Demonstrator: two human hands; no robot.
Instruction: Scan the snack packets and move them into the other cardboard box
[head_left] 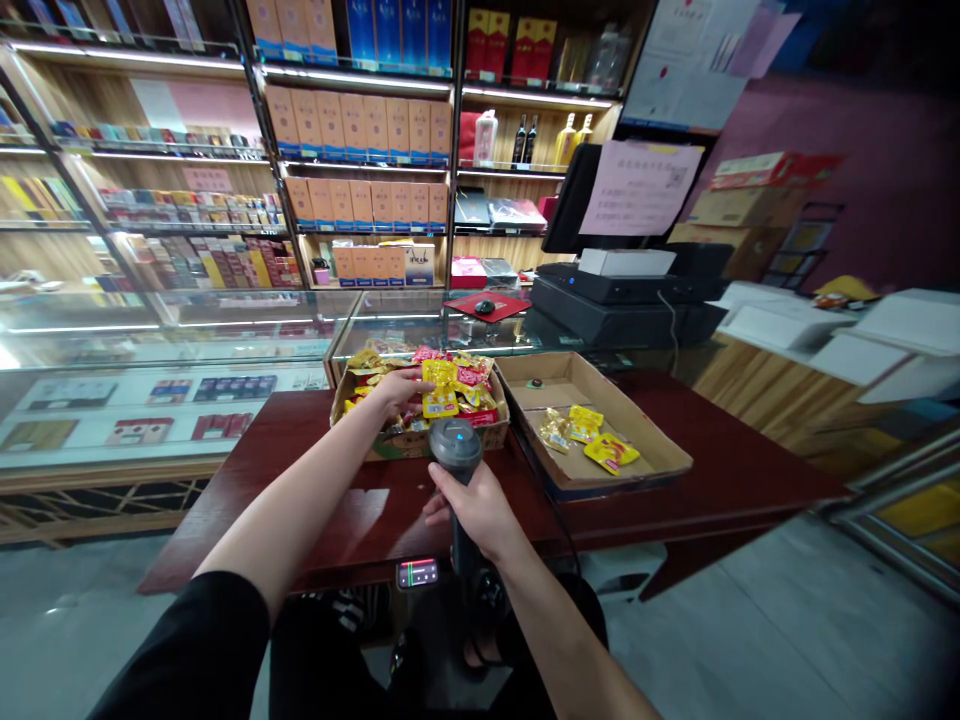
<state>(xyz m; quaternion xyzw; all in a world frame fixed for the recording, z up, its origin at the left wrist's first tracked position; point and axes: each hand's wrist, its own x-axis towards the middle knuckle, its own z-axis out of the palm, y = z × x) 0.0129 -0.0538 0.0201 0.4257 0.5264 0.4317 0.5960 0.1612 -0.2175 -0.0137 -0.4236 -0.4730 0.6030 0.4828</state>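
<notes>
My left hand (403,388) is over the left cardboard box (493,436), which is full of red and yellow snack packets (474,375). Its fingers are closed on the edge of a yellow packet (440,388) with a clear label. My right hand (474,508) is wrapped round the handle of a black barcode scanner (456,447), held upright in front of that box. To the right, an open cardboard tray (652,457) holds several packets, among them a yellow one (611,453) and a gold one (555,430).
Both boxes stand on a dark red table (727,470). Behind it are a glass counter (390,315), a mouse (485,307) on a red mat and a monitor (574,200) with paper on it. A lit phone (417,573) is at the table's front edge. Stocked shelves line the back wall.
</notes>
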